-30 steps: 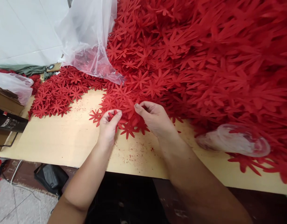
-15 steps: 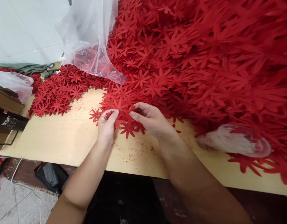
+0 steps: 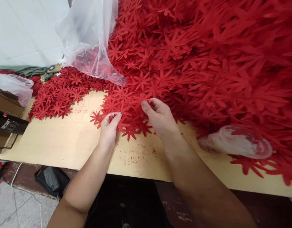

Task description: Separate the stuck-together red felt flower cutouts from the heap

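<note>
A huge heap of red flower-shaped cut-outs (image 3: 195,57) covers the right and back of a pale wooden board (image 3: 65,139). My left hand (image 3: 109,128) pinches a small stack of red flowers (image 3: 112,117) at the heap's near edge. My right hand (image 3: 159,117) reaches into the edge of the heap, thumb and fingers closing on a red flower (image 3: 146,98) lying there. Loose flowers (image 3: 131,128) lie flat on the board between both hands.
A clear plastic bag (image 3: 89,41) with flowers inside lies at the back. A flatter spread of flowers (image 3: 58,95) lies at the left. A crumpled clear plastic piece (image 3: 236,145) sits at the right. Cardboard and a black box (image 3: 8,125) stand at the far left; a black bag (image 3: 52,180) lies on the floor.
My right hand moved up and slightly right from the loose flowers into the heap's edge. My left hand stayed put with its small stack.
</note>
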A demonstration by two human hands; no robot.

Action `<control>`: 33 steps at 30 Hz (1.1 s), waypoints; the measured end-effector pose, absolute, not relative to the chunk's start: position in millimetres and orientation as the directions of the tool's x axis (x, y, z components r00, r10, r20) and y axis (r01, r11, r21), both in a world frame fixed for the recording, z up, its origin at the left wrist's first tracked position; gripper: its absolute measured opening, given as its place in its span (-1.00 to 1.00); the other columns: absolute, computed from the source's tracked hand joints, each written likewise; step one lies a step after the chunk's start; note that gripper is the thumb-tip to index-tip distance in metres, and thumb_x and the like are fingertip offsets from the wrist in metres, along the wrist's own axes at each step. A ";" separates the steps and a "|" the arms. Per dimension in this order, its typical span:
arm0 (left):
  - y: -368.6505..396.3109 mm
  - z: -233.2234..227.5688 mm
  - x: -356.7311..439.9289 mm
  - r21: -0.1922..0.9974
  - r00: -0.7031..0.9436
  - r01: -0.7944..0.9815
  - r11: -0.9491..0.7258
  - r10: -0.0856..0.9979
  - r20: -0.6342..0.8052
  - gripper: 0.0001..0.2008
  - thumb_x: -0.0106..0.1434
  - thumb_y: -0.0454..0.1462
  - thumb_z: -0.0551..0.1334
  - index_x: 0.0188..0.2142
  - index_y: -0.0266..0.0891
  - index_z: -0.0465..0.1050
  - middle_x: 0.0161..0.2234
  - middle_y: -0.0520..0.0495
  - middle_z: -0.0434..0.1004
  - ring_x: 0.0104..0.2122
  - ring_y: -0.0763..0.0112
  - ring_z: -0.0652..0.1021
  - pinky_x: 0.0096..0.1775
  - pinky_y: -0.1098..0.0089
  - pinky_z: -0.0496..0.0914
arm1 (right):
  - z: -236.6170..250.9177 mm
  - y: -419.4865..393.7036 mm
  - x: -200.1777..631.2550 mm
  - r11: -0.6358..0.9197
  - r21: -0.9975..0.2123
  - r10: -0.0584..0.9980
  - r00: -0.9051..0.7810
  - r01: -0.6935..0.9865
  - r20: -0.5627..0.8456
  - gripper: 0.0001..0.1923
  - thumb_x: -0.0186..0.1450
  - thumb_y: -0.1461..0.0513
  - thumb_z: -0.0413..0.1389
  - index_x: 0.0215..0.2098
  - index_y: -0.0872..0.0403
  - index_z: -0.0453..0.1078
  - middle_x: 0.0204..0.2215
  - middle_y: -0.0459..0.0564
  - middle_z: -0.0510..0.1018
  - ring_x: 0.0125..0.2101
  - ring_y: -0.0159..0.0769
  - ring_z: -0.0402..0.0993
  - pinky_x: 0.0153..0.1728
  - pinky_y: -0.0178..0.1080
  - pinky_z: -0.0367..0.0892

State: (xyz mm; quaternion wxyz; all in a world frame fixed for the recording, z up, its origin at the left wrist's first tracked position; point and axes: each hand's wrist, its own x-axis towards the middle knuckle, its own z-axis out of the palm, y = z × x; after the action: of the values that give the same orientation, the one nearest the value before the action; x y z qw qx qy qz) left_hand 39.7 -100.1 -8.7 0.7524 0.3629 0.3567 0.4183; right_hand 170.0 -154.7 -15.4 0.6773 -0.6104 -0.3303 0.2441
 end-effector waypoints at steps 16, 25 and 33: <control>-100.6 -10.9 40.4 0.842 0.398 -0.368 0.395 0.885 -0.242 -0.88 -0.06 -0.32 0.40 -0.53 -0.24 0.48 -0.53 0.10 0.50 -0.49 0.59 0.46 -0.28 0.46 0.34 | -33.6 -152.6 176.2 -0.040 -0.818 0.559 0.691 0.573 0.457 -0.72 0.17 0.05 0.14 -0.26 0.05 0.40 -0.33 0.05 0.45 -0.27 -0.18 0.39 -0.15 -0.06 0.35; -101.9 -5.6 38.3 0.765 0.530 -0.299 0.570 0.766 -0.364 -0.87 -0.10 -0.32 0.41 -0.53 -0.27 0.50 -0.52 0.05 0.55 -0.49 0.53 0.51 -0.26 0.42 0.38 | -14.8 -160.1 154.4 0.175 -0.836 0.668 0.561 0.520 0.489 -0.56 0.19 0.08 0.14 0.02 0.01 0.38 0.00 0.10 0.44 0.03 -0.12 0.36 0.08 -0.01 0.28; -104.0 -6.7 38.0 0.770 0.580 -0.230 0.595 0.719 -0.382 -0.81 -0.16 -0.30 0.44 -0.55 -0.28 0.47 -0.57 0.07 0.52 -0.55 0.57 0.47 -0.33 0.45 0.38 | -11.0 -158.6 151.1 0.176 -0.981 0.875 0.444 0.077 0.192 -0.74 0.13 0.06 0.21 -0.50 0.07 0.34 -0.58 -0.12 0.41 -0.56 -0.42 0.32 -0.51 -0.30 0.29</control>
State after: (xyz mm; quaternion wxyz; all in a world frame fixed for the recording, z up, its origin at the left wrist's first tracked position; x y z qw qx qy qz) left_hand 38.0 -104.0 -6.7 0.8196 0.3443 0.3548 0.2896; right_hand 151.1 -158.6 -11.0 0.6384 -0.5606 -0.4247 0.3127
